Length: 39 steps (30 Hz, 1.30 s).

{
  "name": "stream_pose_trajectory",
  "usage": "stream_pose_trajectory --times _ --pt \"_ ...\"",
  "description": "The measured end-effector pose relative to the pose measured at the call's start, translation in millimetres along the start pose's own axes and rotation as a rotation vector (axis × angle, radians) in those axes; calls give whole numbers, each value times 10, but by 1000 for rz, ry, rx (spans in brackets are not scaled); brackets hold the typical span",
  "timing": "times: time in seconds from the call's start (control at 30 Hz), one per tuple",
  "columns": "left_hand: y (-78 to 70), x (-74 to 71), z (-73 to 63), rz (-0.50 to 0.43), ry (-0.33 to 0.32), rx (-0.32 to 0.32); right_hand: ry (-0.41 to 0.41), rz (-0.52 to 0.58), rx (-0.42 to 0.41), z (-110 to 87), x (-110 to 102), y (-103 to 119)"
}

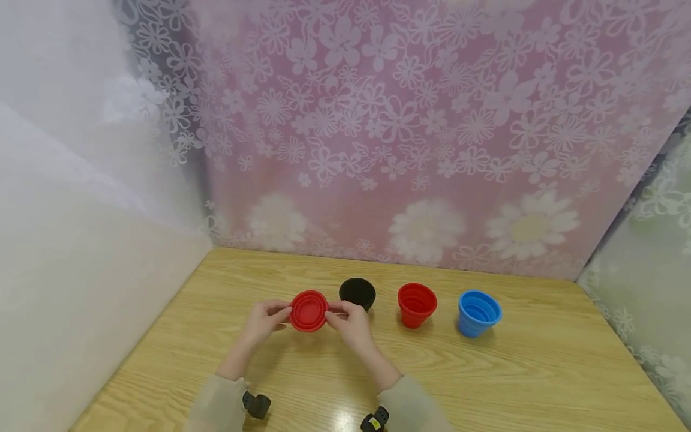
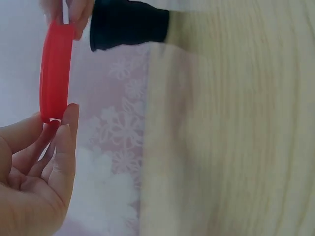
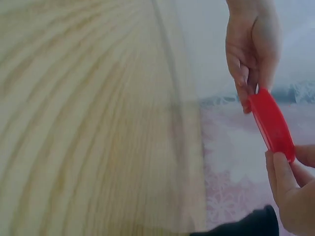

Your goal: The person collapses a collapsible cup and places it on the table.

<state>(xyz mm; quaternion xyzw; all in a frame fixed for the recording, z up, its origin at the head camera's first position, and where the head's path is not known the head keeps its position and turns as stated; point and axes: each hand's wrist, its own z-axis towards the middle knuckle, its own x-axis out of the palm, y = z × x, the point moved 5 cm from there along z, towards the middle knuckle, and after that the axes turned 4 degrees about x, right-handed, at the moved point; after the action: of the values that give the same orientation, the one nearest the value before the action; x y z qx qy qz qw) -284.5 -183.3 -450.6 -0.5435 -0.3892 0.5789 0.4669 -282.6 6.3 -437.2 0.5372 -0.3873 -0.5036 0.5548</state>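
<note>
The left hand (image 1: 264, 322) and right hand (image 1: 354, 328) pinch opposite edges of a flattened, round, red, rubbery-looking cup (image 1: 309, 311) between them — light, even pressure should avoid buckling. Just beyond the right hand: a black, tapered, rubbery-looking cup (image 1: 357, 291); rightward — red (image 1: 417, 306), then blue (image 1: 478, 316) ribbed, flared, rubbery-looking cups.

dish (image 1: 309, 311) btw L grip (image 1: 264, 324) + R grip (image 1: 352, 326) | 3 cups (image 1: 357, 290) (image 1: 417, 305) (image 1: 478, 314) to R, on tbl (image 1: 540, 366)

In the right hand (image 1: 354, 325), smooth, rubbery-looking red cup (image 1: 308, 311); beyond it, matt black cup (image 1: 357, 291); beneath, glossy wood-grained table (image 1: 496, 378).
</note>
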Motion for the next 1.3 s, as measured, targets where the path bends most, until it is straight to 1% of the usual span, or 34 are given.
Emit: stream_pose_trajectory --times 0.2,0.37,0.5,0.6,0.7,0.8,0.9,0.97,1.17,1.3 --pt "180 -154 87 14 0 -67 -75 -69 4 44 210 -88" --pt "249 -194 146 54 20 -79 -148 -114 28 92 296 -165" --pt "293 -222 194 84 3 -99 -204 -196 23 160 324 -212" --pt "315 -234 238 103 -7 -106 -221 -254 22 232 346 -248" --pt "348 -246 291 120 -9 -100 -224 -316 37 317 372 -286" --pt "385 -258 328 131 -8 -102 -229 -411 57 382 389 -305" --pt "402 -267 362 138 -10 -110 -233 -497 51 440 395 -309" --pt "393 -266 380 139 -13 -120 -235 -534 49 484 394 -320" --pt "365 -222 440 124 -5 -121 -226 -583 111 567 372 -365" --pt "394 -223 454 129 -14 -135 -148 -554 171 594 405 -428"
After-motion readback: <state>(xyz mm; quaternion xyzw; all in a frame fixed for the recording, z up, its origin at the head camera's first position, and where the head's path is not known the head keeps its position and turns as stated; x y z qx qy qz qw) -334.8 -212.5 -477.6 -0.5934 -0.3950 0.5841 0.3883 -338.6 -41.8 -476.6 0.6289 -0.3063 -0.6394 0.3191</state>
